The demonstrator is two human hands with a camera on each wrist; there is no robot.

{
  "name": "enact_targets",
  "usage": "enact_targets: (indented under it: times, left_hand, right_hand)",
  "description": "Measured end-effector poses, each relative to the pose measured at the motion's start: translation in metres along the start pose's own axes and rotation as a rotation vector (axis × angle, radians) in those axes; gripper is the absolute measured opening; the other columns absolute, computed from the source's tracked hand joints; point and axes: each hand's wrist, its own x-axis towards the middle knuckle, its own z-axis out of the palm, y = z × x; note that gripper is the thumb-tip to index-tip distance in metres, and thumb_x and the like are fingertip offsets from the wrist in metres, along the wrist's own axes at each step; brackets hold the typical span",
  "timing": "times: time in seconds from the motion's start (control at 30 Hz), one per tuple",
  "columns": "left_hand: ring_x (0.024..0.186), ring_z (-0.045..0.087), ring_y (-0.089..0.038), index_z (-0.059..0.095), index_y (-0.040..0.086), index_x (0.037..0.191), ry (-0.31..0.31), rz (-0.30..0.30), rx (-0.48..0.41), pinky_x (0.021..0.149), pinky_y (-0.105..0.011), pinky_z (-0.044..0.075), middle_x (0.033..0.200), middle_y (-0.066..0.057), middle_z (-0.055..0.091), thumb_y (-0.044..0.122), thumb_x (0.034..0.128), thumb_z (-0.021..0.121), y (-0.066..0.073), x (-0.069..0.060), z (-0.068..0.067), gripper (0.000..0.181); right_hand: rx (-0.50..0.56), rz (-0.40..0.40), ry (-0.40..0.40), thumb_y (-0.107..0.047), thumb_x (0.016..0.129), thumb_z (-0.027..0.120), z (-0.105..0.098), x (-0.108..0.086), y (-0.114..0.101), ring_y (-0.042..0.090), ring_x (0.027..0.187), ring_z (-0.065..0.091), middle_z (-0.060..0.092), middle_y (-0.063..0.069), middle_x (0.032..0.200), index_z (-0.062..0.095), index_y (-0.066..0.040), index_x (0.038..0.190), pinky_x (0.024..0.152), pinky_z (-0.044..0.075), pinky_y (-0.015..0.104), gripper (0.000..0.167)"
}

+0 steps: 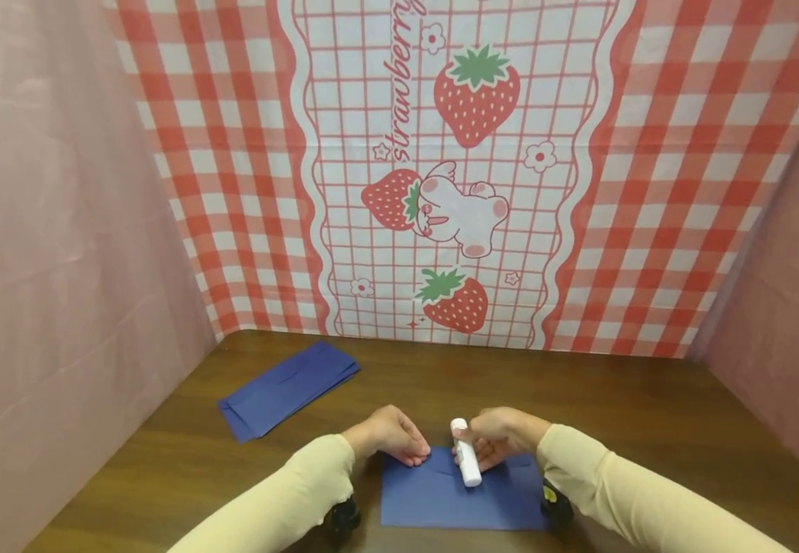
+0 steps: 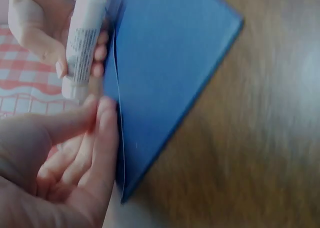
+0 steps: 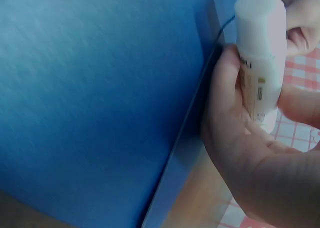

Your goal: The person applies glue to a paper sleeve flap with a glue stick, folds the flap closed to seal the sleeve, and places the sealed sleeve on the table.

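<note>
A blue paper envelope [image 1: 458, 507] lies on the table near the front, its long flap edge on the far side. My left hand [image 1: 394, 434] pinches that far edge near its left end, thumb against fingertips. A white glue stick [image 1: 467, 461] is gripped by my right hand [image 1: 503, 436] above the envelope's middle, tilted. In the left wrist view, the glue stick [image 2: 84, 43] shows printed text on its side, and the flap line of the envelope [image 2: 160, 63] runs by my fingertips. The right wrist view shows my right thumb and fingers around the glue stick [image 3: 262, 63].
A stack of blue envelopes [image 1: 289, 392] lies at the back left of the brown wooden table [image 1: 579, 392]. Behind it hangs a red-and-white strawberry cloth [image 1: 406, 253]. Pink cloth walls stand at the left [image 1: 74, 230] and right [image 1: 787, 269].
</note>
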Motion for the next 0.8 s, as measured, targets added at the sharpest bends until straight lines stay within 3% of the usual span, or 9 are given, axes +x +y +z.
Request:
enact_targets:
  times: [0.17,0.33,0.53,0.8]
  left_hand:
    - [0.048,0.058,-0.006,0.073,-0.011,0.081,0.053,-0.022,0.0,0.053,-0.023,0.057,0.074,-0.021,0.073,-0.005,0.0777,0.072,0.01,-0.001,0.008,0.007]
    - [0.046,0.055,-0.006,0.072,-0.012,0.081,0.048,-0.019,-0.045,0.049,-0.019,0.054,0.068,-0.016,0.072,-0.006,0.0775,0.072,0.021,0.001,0.017,0.007]
    - [0.045,0.055,-0.005,0.073,-0.01,0.078,0.075,-0.016,-0.036,0.047,-0.018,0.052,0.073,-0.021,0.073,-0.005,0.0759,0.073,0.015,0.001,0.027,0.006]
    - [0.044,0.055,-0.004,0.074,-0.006,0.071,0.159,0.026,-0.005,0.047,-0.019,0.054,0.065,-0.016,0.072,-0.003,0.0733,0.076,0.011,0.0,0.032,0.004]
  right_hand:
    - [0.005,-0.031,0.002,-0.014,0.099,0.047,0.003,-0.004,0.004,0.017,0.077,0.068,0.07,0.009,0.083,0.06,0.01,0.1,0.078,0.059,0.038,0.028]
    - [0.011,-0.043,0.009,-0.014,0.099,0.047,0.002,-0.006,0.003,0.015,0.074,0.067,0.068,0.007,0.079,0.06,0.009,0.098,0.078,0.059,0.037,0.027]
    - [0.038,-0.061,-0.008,-0.013,0.098,0.047,0.001,-0.005,0.007,0.014,0.073,0.066,0.067,0.006,0.078,0.056,0.008,0.098,0.073,0.058,0.033,0.023]
    - [0.052,-0.03,-0.048,-0.012,0.097,0.047,-0.012,-0.007,0.007,0.015,0.077,0.066,0.067,0.007,0.083,0.056,0.009,0.102,0.076,0.058,0.033,0.024]
